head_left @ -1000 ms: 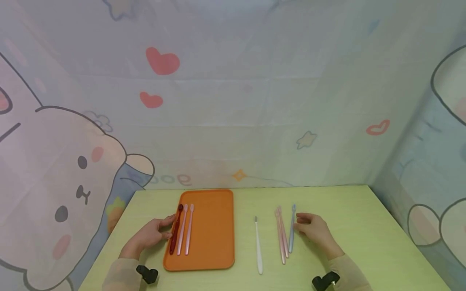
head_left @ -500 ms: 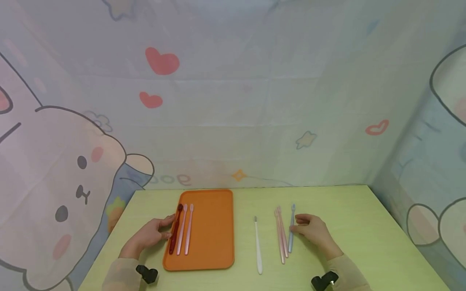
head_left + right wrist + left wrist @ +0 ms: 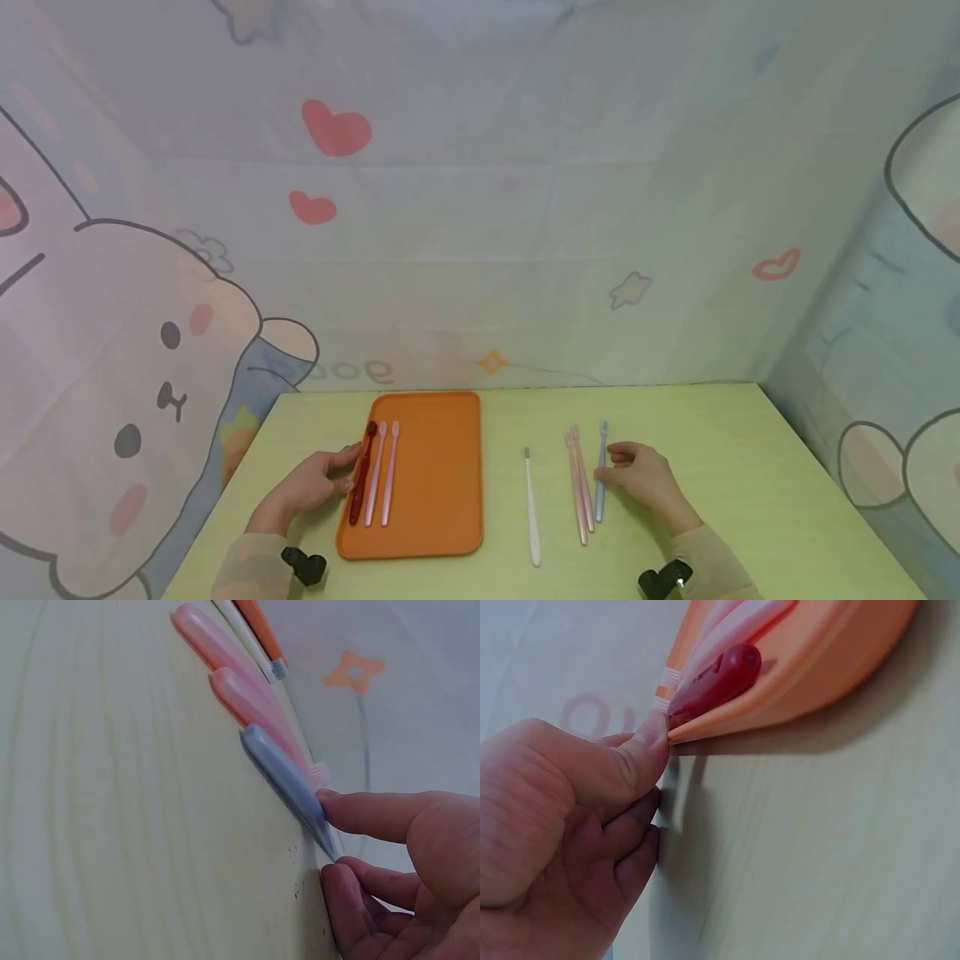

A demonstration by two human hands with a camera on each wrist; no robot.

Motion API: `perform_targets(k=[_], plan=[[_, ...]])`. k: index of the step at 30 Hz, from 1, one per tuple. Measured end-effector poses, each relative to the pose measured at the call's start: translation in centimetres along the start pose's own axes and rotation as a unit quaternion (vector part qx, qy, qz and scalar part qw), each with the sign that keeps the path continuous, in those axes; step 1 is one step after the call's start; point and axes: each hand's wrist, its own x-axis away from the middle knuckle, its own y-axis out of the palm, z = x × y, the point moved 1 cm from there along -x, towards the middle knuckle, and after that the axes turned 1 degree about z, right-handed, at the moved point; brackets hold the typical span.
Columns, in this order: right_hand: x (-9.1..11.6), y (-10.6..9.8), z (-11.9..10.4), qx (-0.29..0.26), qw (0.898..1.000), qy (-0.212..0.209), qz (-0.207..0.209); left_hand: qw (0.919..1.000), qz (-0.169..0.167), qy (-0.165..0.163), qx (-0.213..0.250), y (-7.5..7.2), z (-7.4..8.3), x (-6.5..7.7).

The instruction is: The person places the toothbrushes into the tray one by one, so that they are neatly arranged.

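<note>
My left hand [image 3: 300, 483] pinches the left rim of an orange tray [image 3: 438, 475], thumb on top. In the tray lie a dark red toothbrush [image 3: 361, 487] and two pink toothbrushes side by side. The left wrist view shows the red handle [image 3: 724, 675] close to my thumb. On the table to the right, my right hand [image 3: 651, 482] pinches a blue toothbrush [image 3: 600, 507] around its middle. Its handle [image 3: 277, 761] passes between thumb and fingers in the right wrist view and lies low at the table. Part of its neck is hidden there.
Two pink toothbrushes [image 3: 577, 496] lie nearly together just left of the blue one. Between them and the tray lies a white toothbrush [image 3: 532, 517]. A printed cloth backdrop [image 3: 525, 250] rises behind the pale yellow-green table [image 3: 750, 500].
My right thumb has moved left from beside the blue toothbrush to across its handle, and the hand now pinches it. My left hand and the tray stay put.
</note>
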Motion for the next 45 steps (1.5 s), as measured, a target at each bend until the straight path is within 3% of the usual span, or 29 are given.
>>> perform_targets(k=[13, 20, 34, 45], plan=[[0.4, -0.2, -0.7, 0.000, 1.000, 0.008, -0.004, 1.0000, -0.002, -0.002, 0.002, 0.0, -0.2, 0.4], [0.8, 0.0, -1.3, -0.026, 1.000, 0.010, -0.004, 0.9998, 0.003, 0.010, -0.015, -0.3, -0.1, 0.6], [1.3, -0.2, -1.7, 0.020, 1.000, 0.001, -0.003, 1.0000, -0.001, 0.004, 0.005, -0.2, -0.3, 0.6], [1.4, -0.4, -1.2, -0.012, 1.000, 0.016, -0.009, 0.9998, -0.001, 0.015, -0.012, -0.2, -0.4, 0.4]])
